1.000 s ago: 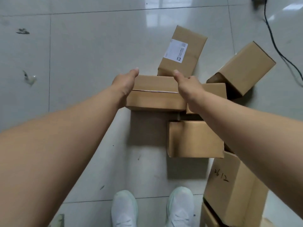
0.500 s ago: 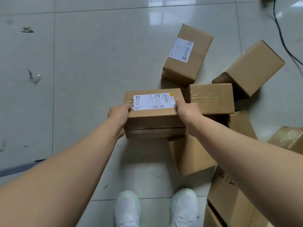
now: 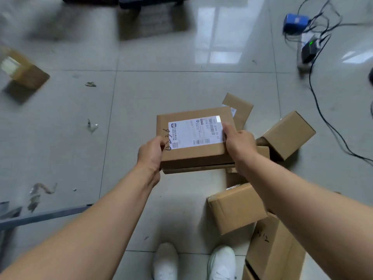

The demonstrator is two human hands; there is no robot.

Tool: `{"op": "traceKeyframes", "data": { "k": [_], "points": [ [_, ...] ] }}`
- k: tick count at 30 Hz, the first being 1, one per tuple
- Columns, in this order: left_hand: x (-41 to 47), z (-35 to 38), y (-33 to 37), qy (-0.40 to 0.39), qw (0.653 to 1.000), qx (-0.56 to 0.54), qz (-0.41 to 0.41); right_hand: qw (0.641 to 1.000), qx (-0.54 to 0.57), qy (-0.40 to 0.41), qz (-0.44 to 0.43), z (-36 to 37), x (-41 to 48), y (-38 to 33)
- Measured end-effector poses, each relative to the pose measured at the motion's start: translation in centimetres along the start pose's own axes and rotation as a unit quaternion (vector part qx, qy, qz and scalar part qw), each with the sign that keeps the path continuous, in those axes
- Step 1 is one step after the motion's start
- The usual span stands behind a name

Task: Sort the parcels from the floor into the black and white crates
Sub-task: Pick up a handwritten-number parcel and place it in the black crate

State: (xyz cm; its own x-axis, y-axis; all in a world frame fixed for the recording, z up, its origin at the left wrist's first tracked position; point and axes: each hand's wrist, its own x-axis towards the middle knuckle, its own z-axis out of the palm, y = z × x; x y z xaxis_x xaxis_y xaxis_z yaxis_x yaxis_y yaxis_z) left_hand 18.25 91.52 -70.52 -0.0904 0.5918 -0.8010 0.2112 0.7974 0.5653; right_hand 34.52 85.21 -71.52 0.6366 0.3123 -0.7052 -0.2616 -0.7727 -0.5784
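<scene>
Cardboard parcel (image 3: pixel 196 153) raised (label (image 3: pixel 193 132) up); L hand (image 3: pixel 150 153), R hand (image 3: pixel 239 144) gripping.

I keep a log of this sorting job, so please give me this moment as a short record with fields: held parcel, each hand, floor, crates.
held: labelled parcel, lifted, white label up
left hand: grips the parcel's left end
right hand: grips its right end, thumb on the label
floor right: heap of brown parcels
floor far left: one blurred parcel
crates: none clearly shown; dark object at top edge, cannot tell
also: black adapter, top right
</scene>
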Motion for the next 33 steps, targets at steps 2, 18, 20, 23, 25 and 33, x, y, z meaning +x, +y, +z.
{"op": "traceKeyframes", "data": {
  "k": [2, 18, 20, 23, 25, 33],
  "points": [
    [-3.0, -0.7, 3.0, -0.003, 1.000, -0.016, 0.008, 1.000, -0.010, 0.003, -0.022, -1.6, -2.7, -3.6],
    [-31.9, -12.9, 29.3, -0.033, 0.973, -0.173, 0.152, 0.972, 0.064, -0.002, -0.227, -12.9, -31.3, -30.7],
    [-35.1, -15.1, 31.4, -0.037, 0.963, -0.201, 0.177, 0.964, 0.082, -0.003, -0.251, -13.4, -35.0, -32.9],
    [-40.1, -19.0, 33.8, -0.036, 0.947, -0.238, 0.212, 0.954, 0.099, -0.005, -0.283, -14.1, -41.1, -35.2],
    [-42.5, -21.3, 34.8, -0.040, 0.941, -0.243, 0.233, 0.944, 0.107, -0.015, -0.311, -14.4, -44.2, -36.4],
    [-50.2, -29.6, 34.0, -0.004, 0.913, -0.282, 0.294, 0.906, 0.100, -0.088, -0.402, -13.6, -54.2, -38.3]
  ]
}}
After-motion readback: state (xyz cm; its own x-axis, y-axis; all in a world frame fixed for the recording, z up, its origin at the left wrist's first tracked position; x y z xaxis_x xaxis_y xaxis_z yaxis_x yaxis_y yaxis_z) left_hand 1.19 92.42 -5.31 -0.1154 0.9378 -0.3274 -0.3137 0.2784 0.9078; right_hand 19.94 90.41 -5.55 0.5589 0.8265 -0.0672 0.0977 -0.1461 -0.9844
